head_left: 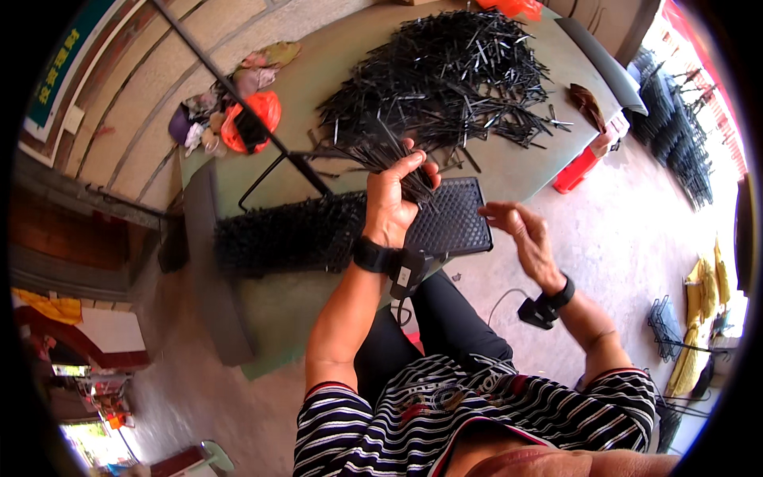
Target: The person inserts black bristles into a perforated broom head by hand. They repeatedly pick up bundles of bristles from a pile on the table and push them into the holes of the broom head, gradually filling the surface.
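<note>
My left hand (395,191) is closed round a bundle of thin black strips (415,184), whose ends fan out up and to the left. Below it lies a long black tray with a honeycomb grid of holes (451,215). The left stretch of the tray is packed with upright black strips (286,234), while bare holes show at its right end. My right hand (520,234) hovers just off the tray's right end, thumb and fingers bent toward each other. Whether anything small sits between those fingertips cannot be made out.
A large heap of black strips (445,75) covers the far part of the green table (310,326). An orange bag (258,119) with a dark phone-like object lies at the left. A dark metal bar (230,87) slants across the table. Black bundles (671,127) stand on the floor at right.
</note>
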Demonstrator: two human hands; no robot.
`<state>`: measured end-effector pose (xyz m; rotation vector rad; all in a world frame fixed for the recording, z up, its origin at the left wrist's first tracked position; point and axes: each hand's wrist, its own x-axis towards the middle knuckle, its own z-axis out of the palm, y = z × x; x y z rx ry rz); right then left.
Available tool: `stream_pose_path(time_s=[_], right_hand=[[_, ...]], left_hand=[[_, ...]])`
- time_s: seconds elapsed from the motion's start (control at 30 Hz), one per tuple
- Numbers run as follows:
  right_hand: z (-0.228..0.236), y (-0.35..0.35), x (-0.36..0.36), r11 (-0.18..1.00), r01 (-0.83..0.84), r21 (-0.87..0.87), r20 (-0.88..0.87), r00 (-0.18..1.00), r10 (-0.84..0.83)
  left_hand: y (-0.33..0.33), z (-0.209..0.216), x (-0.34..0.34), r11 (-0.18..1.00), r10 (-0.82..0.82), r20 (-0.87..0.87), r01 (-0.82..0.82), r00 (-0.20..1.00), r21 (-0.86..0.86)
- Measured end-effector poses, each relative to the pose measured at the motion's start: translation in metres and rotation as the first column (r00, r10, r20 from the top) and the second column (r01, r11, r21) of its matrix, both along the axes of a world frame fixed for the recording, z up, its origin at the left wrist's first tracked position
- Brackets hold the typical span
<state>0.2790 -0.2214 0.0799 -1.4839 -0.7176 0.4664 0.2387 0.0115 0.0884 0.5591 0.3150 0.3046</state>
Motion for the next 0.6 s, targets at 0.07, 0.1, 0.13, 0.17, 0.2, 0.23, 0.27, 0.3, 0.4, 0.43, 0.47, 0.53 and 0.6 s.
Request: stream_pose_path(time_s=[0.07, 0.1, 0.13, 0.17, 0.2, 0.23, 0.27, 0.3, 0.4, 0.43, 0.47, 0.53, 0.6], right_hand=[[-0.005, 0.015, -0.026, 0.998, -0.054, -0.037, -0.003, 0.999, 0.054], [-0.006, 0.024, -0.037, 0.994, -0.092, -0.057, 0.012, 0.996, 0.093], [-0.008, 0.034, -0.049, 0.988, -0.137, -0.068, 0.023, 0.99, 0.139], [-0.008, 0.046, -0.062, 0.98, -0.197, -0.043, -0.045, 0.98, 0.195], [-0.008, 0.06, -0.074, 0.976, -0.214, -0.033, 0.025, 0.976, 0.215], [-0.008, 0.074, -0.085, 0.973, -0.231, -0.025, 0.094, 0.968, 0.232], [-0.006, 0.089, -0.096, 0.968, -0.245, -0.061, 0.201, 0.947, 0.252], [-0.004, 0.102, -0.107, 0.964, -0.25, -0.096, 0.305, 0.914, 0.267], [-0.015, 0.146, -0.141, 0.959, -0.277, -0.059, 0.346, 0.895, 0.28], [-0.018, 0.157, -0.151, 0.954, -0.295, -0.053, 0.292, 0.909, 0.297], [-0.023, 0.168, -0.161, 0.952, -0.303, -0.049, 0.252, 0.918, 0.305], [-0.039, 0.185, -0.176, 0.949, -0.314, -0.038, 0.172, 0.933, 0.316], [-0.065, 0.194, -0.186, 0.976, -0.202, -0.077, 0.372, 0.903, 0.217]], left_hand=[[-0.001, 0.002, -0.033, 0.978, 0.124, 0.03, -0.127, 0.992, 0.163], [-0.003, 0.003, -0.049, 0.951, 0.18, 0.047, -0.186, 0.982, 0.246], [-0.006, 0.004, -0.064, 0.921, 0.269, 0.0, -0.258, 0.963, 0.291], [-0.005, 0.0, -0.081, 0.865, 0.344, 0.026, -0.328, 0.939, 0.381], [-0.003, -0.006, -0.096, 0.812, 0.395, 0.033, -0.366, 0.918, 0.455], [-0.001, -0.014, -0.111, 0.752, 0.442, 0.042, -0.396, 0.896, 0.527], [0.0, -0.021, -0.127, 0.692, 0.497, 0.027, -0.415, 0.867, 0.591], [-0.001, -0.026, -0.143, 0.625, 0.532, 0.003, -0.395, 0.847, 0.674], [0.01, -0.079, -0.179, 0.434, 0.634, 0.036, -0.393, 0.773, 0.811], [0.011, -0.091, -0.187, 0.429, 0.65, 0.062, -0.433, 0.758, 0.793], [0.011, -0.102, -0.194, 0.426, 0.666, 0.086, -0.473, 0.741, 0.771], [0.009, -0.111, -0.203, 0.428, 0.652, 0.161, -0.534, 0.741, 0.729], [0.005, -0.116, -0.209, 0.72, 0.579, 0.248, -0.63, 0.776, 0.291]])
